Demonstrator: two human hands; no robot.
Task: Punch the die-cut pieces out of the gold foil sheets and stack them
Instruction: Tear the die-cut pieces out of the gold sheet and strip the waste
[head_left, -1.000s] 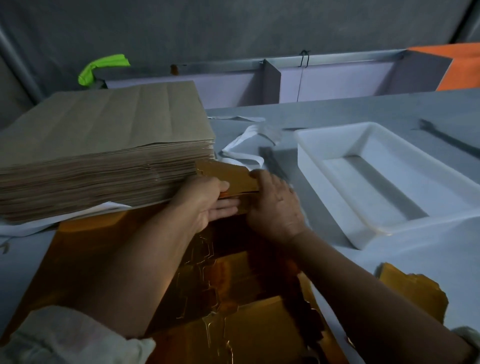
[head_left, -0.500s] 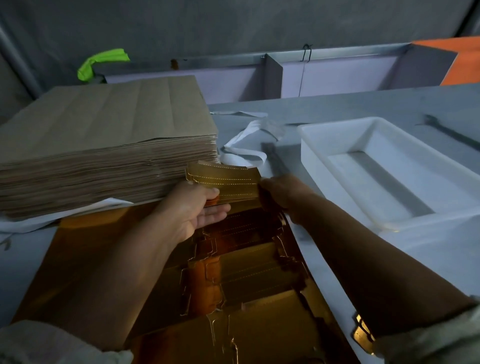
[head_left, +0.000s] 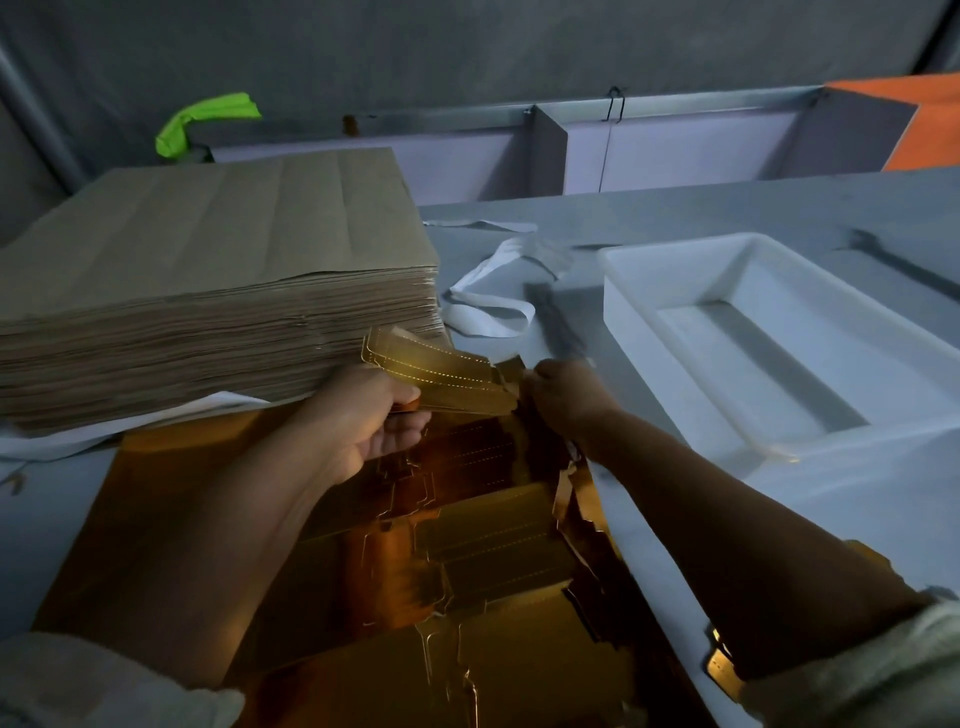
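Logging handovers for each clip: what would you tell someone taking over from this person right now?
Left hand grips a die-cut piece by its left end, lifted above the gold foil sheet. Right hand is curled at the piece's right end, apparently pinching it.
The sheet lies on the table in front of the brown stack; several pieces in it are not yet punched out.
Done: a few punched pieces lie by the right forearm, partly hidden.
Left: finish this piece, stack it, punch the rest.
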